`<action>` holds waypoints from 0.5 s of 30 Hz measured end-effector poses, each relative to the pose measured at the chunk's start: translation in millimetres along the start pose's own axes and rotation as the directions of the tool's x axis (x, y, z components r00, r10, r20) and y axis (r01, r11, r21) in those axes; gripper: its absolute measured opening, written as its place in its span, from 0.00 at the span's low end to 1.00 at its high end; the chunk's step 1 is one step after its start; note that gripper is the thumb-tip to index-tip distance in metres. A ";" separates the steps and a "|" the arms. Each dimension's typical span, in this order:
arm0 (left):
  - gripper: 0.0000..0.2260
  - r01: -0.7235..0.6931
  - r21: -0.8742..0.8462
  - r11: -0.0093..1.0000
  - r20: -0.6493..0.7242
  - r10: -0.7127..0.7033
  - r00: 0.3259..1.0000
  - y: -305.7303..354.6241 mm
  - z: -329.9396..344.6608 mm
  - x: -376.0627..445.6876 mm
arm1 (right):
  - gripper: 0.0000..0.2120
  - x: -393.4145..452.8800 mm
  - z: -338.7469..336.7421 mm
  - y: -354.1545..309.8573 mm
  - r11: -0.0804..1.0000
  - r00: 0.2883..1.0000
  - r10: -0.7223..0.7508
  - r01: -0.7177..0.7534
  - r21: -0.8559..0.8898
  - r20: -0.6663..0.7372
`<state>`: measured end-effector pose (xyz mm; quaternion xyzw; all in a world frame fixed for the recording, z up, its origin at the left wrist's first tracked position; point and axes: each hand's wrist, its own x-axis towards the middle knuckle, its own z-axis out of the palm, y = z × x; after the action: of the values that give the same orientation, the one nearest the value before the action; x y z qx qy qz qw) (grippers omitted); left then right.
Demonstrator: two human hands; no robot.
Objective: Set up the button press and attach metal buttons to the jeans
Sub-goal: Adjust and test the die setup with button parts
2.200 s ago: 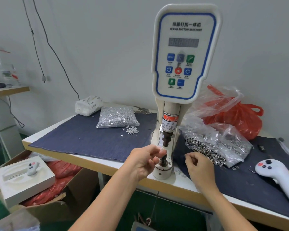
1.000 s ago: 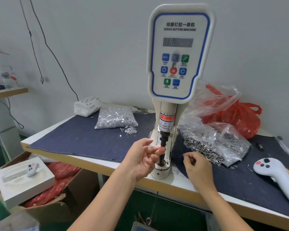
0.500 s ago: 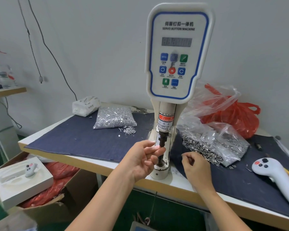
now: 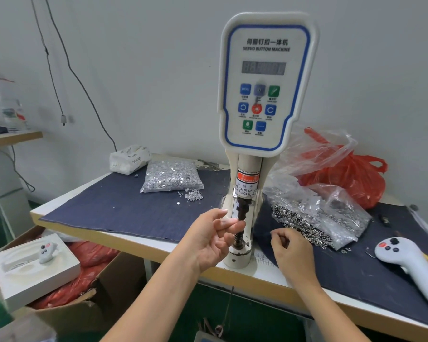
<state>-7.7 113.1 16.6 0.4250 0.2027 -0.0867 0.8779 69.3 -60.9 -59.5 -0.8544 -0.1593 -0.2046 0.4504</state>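
Setup stage ongoing: left hand at frame centre pinching black upper die of servo button machine. Right hand hovering loosely curled, contents unclear. Button bag centre-right waiting; no buttons attached yet.

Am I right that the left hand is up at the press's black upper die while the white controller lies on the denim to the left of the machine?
Not quite. The head view shows the white controller on the denim to the machine's right; the left hand is indeed at the black upper die.
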 end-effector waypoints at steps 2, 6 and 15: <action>0.12 0.006 -0.002 1.000 0.012 -0.006 1.000 -0.7 0.0 0.1 | 0.05 0.1 0.1 0.4 1.000 1.000 -0.002 0.002 -0.003 0.001; 0.12 0.022 -0.014 1.000 0.034 -0.022 0.999 -1.7 0.6 -0.1 | 0.05 0.8 0.0 0.5 1.000 1.000 -0.007 0.007 -0.012 -0.003; 0.14 0.027 -0.130 0.991 0.083 -0.016 0.996 -0.8 -3.3 1.3 | 0.05 0.7 -0.1 0.2 1.000 1.000 0.000 0.000 -0.010 0.007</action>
<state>-7.7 115.2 13.6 0.3604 0.1763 -0.1002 0.9105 69.9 -61.0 -59.3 -0.8573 -0.1599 -0.2025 0.4454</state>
